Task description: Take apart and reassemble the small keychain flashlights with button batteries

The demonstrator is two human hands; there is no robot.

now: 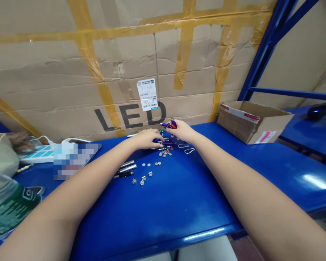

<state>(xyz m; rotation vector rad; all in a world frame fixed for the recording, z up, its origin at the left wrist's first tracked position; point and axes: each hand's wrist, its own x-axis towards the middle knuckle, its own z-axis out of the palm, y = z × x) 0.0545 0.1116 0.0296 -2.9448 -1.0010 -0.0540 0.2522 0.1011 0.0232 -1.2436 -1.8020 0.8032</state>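
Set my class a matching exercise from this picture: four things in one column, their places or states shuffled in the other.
1. right hand
2. small cardboard box
3. clear bottle
4. white sticker

A. on the large taped carton
B. wearing a green label
C. open-topped, at the right
D. holding slim coloured tubes

Pairs: 1-D, 2-C, 3-B, 4-A

The left hand (149, 139) hides part of the pens (168, 144) under it. The left edge cuts off the bottle (9, 203); print on the label (147, 95) is too small to read, and a mosaic (66, 161) blurs the sheet (91, 155).
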